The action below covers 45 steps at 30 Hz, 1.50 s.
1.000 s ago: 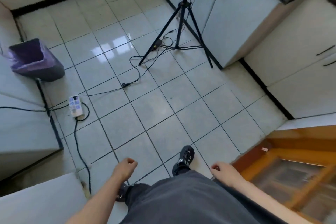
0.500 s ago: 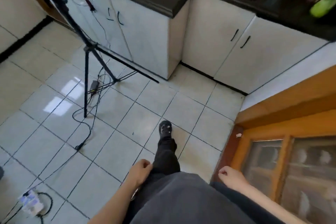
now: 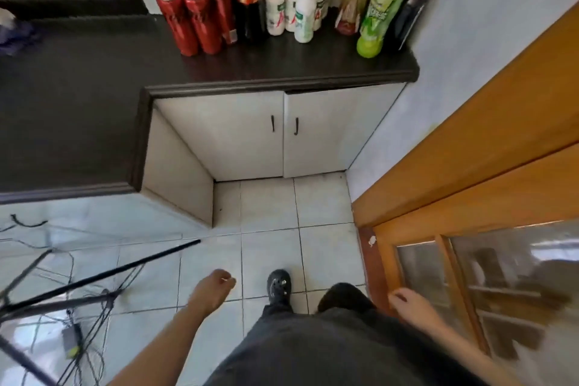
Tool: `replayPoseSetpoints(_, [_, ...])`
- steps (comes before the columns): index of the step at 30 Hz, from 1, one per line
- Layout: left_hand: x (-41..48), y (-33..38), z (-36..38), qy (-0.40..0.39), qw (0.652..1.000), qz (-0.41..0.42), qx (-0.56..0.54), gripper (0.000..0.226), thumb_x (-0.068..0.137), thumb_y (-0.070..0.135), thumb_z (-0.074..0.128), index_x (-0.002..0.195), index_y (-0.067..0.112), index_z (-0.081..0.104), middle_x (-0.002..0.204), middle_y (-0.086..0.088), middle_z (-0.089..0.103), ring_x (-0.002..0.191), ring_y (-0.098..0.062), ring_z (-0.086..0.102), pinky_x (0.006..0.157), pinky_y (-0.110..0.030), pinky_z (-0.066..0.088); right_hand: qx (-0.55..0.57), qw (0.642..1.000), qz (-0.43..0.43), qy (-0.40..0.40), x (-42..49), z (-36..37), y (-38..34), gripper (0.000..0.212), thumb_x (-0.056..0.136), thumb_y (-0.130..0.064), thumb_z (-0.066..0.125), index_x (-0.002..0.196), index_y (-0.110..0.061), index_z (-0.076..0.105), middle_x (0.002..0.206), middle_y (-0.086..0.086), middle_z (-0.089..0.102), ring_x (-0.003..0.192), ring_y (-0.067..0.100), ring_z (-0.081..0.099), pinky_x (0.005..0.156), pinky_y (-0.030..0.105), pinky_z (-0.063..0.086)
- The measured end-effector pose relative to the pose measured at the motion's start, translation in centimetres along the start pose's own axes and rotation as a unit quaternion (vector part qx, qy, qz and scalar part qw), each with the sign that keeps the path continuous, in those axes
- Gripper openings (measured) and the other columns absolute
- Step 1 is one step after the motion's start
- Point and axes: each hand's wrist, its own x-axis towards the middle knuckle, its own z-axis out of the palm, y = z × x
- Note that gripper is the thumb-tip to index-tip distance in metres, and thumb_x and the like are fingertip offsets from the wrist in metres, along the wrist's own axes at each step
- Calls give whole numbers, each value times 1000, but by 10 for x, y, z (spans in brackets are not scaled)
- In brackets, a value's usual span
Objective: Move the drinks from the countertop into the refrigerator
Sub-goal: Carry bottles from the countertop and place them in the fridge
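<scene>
Both hands hung empty, fingers loosely curled: left hand (image 3: 213,290), right hand (image 3: 407,302) just beside a wooden cabinet (image 3: 470,166). Glossy tile (image 3: 269,254) lay open ahead of them. Well beyond, on the dark countertop (image 3: 282,63) past its rounded edge, stood the drinks: red cans (image 3: 194,19), white bottles (image 3: 297,6). Half a second earlier the drinks sat at the view's corner.

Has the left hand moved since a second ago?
Yes. The left hand has travelled forward: the tripod, then well ahead of it, now stands beside it on the left. It holds nothing.
</scene>
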Motion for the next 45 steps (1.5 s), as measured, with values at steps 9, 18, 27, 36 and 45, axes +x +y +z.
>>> replayPoseSetpoints(9, [83,114,-56,-21,1000,8,2,28,96,28,49,111,6,59,111,-14,64,105,-29,58,91,-33,43,-9,999,-27,-22,60,-56,-61,29,99,-29,42,110,-11,63,114,3,65,102,14,58,79,20,40])
replayPoseSetpoints(18, [111,249,-82,119,971,22,-207,9,95,23,52,94,20,61,94,-1,69,88,-21,65,82,-33,48,118,960,-191,168,169,-247,-159,13,95,-20,51,102,-21,62,97,-7,65,87,8,59,76,22,45])
replayPoseSetpoints(27, [110,430,-178,250,887,267,-283,15,96,24,51,93,32,64,87,15,68,83,2,63,71,-9,46,307,780,-342,425,176,-374,-286,27,89,-9,57,116,-7,56,104,-4,54,96,12,54,79,24,44])
replayPoseSetpoints(36, [147,567,-233,240,830,427,-265,23,92,28,50,112,19,57,100,6,60,88,2,55,78,-12,43,324,737,-351,479,164,-414,-298,36,85,-7,62,119,0,51,118,10,53,110,22,52,88,47,49])
replayPoseSetpoints(45, [179,629,-250,193,841,468,-191,63,89,43,48,144,14,34,140,1,44,129,-10,41,110,-35,35,201,789,-329,478,161,-438,-313,49,91,-34,48,130,-6,50,126,5,57,116,19,51,97,23,37])
